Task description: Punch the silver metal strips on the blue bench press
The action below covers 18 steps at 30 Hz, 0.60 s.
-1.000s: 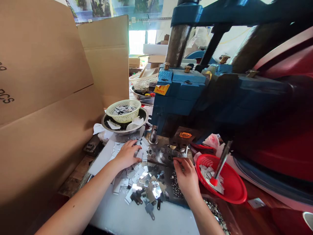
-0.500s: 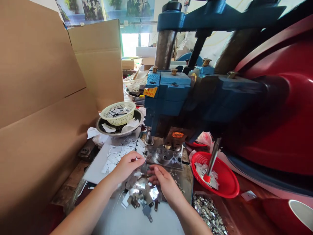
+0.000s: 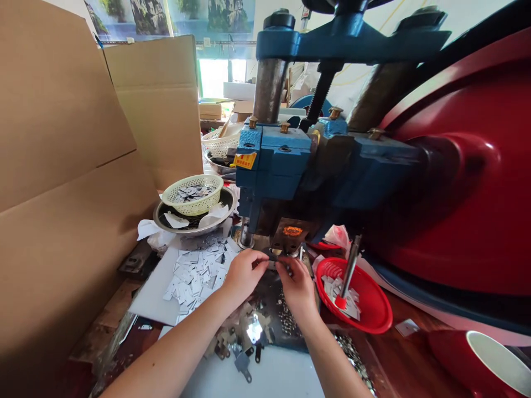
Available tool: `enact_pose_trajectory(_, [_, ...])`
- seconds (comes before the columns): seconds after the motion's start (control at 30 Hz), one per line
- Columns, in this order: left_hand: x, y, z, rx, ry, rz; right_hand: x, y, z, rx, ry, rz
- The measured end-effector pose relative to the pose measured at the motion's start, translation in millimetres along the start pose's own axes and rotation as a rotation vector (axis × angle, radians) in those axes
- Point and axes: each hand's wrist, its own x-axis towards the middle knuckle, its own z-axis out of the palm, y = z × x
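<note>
We pinch a small metal piece (image 3: 272,257) under the head of a blue press (image 3: 271,160).
Our left hand (image 3: 244,273) and right hand (image 3: 299,284) close their fingertips on its two sides, just in front of the tooling. Nearer us, a dark plate (image 3: 285,315) is speckled with tiny bits, and shiny tabs (image 3: 243,362) lie on a white surface (image 3: 265,384). To our left, pale flat pieces (image 3: 198,271) spread loosely, and behind them a pale green basket (image 3: 193,208) sits in a metal bowl (image 3: 194,230). Cardboard (image 3: 161,110) walls that side; a red basket (image 3: 379,312) stands to our right on a reddish-brown table (image 3: 410,359). Beyond, we see a bright window (image 3: 222,77) below landscape pictures (image 3: 219,19).
</note>
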Motion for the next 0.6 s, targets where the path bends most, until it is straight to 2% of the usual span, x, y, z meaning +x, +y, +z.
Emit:
enact_pose_trajectory(0.07, [12.8, -5.1, 8.3, 0.096, 0.042, 0.041, 11.5, 5.8, 1.4, -0.117, 0.015, -0.08])
enact_pose_trajectory(0.2, [25.3, -13.9, 14.6, 0.123, 0.064, 0.029, 25.7, 13.2, 5.3, -0.151, -0.008, -0.064])
enact_pose_trajectory(0.4, [30.2, -13.7, 13.0, 0.096, -0.057, 0.058, 31.2, 22.0, 7.6, -0.123, -0.076, -0.005])
enact_pose_trajectory(0.6, [34.2, -17.1, 11.4, 0.109, -0.131, 0.097, 34.9, 22.7, 5.8, -0.103, -0.14, -0.005])
